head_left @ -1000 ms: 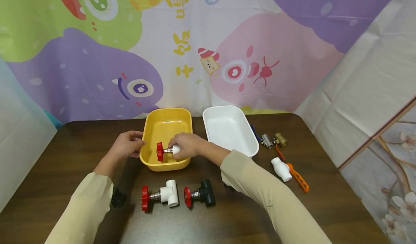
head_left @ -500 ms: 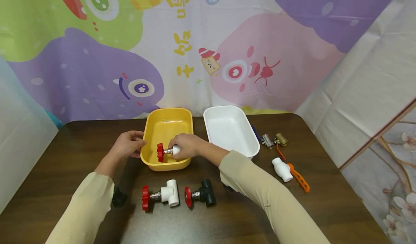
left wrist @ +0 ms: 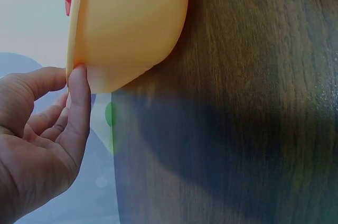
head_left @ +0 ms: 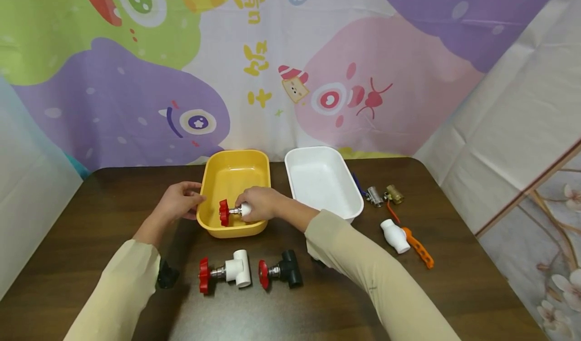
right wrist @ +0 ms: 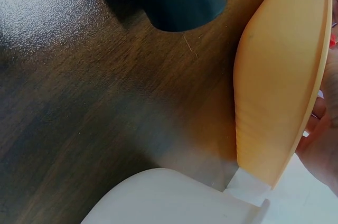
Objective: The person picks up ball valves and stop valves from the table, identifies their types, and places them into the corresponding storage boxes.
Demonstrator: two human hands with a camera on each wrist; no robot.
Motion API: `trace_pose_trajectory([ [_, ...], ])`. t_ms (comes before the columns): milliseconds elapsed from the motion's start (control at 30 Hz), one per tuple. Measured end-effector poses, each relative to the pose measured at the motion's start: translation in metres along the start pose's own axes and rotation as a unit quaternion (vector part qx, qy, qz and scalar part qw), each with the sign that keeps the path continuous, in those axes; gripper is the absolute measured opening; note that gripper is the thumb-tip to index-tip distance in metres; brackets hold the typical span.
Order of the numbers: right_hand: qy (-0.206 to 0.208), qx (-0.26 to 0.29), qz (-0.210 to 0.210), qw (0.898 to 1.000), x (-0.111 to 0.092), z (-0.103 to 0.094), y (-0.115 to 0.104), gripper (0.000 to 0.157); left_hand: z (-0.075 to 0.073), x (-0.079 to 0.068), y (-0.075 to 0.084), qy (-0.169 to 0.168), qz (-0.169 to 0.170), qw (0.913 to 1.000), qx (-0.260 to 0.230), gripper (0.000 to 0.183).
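Observation:
My left hand [head_left: 178,201] pinches the left rim of a yellow plastic tray [head_left: 233,231]; in the left wrist view, thumb and finger sit on either side of that rim. Inside the tray, toward its front, my right hand [head_left: 262,203] grips the white body of a stop valve with a red handwheel [head_left: 224,213]. The wheel points left, and the fingers hide much of the white body. On the table in front lie a white tee-shaped stop valve [head_left: 236,269] and a black one [head_left: 288,269], both with red handwheels turned left.
A white tray [head_left: 324,184] stands right of the yellow one. Farther right lie a silver ball valve [head_left: 374,196], a brass ball valve [head_left: 394,194] with a red lever, and a white ball valve [head_left: 395,236] with an orange handle. A printed curtain [head_left: 254,129] hangs behind the table.

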State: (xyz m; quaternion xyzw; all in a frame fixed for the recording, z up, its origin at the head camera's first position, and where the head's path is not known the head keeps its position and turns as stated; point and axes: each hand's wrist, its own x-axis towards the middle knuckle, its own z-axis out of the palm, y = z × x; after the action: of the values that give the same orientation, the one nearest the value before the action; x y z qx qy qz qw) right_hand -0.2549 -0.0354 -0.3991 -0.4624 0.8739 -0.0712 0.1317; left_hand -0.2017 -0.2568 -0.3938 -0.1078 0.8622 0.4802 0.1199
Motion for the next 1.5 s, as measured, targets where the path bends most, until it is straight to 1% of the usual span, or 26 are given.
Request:
trace_pose_trajectory([
  [367, -0.004, 0.004, 0.007, 1.0, 0.0026, 0.002, -0.0014, 0.035, -0.0006, -0.0001, 0.0, 0.002, -0.001, 1.0, -0.003, 0.052],
  [600, -0.002, 0.0, 0.006, 1.0, 0.0047, 0.0036, -0.0016, 0.034, 0.0007, 0.0015, 0.0002, 0.002, 0.0, 0.9998, -0.018, 0.05],
  [1067, -0.009, -0.003, 0.016, 1.0, 0.0059, 0.0042, -0.0011, 0.035, 0.0, 0.0012, 0.0005, -0.003, 0.005, 0.9998, -0.021, 0.051],
  [1500, -0.009, -0.008, 0.015, 1.0, 0.0089, 0.0055, -0.0014, 0.035, -0.0001, 0.0022, -0.0015, -0.001, 0.002, 0.9998, -0.02, 0.05],
])
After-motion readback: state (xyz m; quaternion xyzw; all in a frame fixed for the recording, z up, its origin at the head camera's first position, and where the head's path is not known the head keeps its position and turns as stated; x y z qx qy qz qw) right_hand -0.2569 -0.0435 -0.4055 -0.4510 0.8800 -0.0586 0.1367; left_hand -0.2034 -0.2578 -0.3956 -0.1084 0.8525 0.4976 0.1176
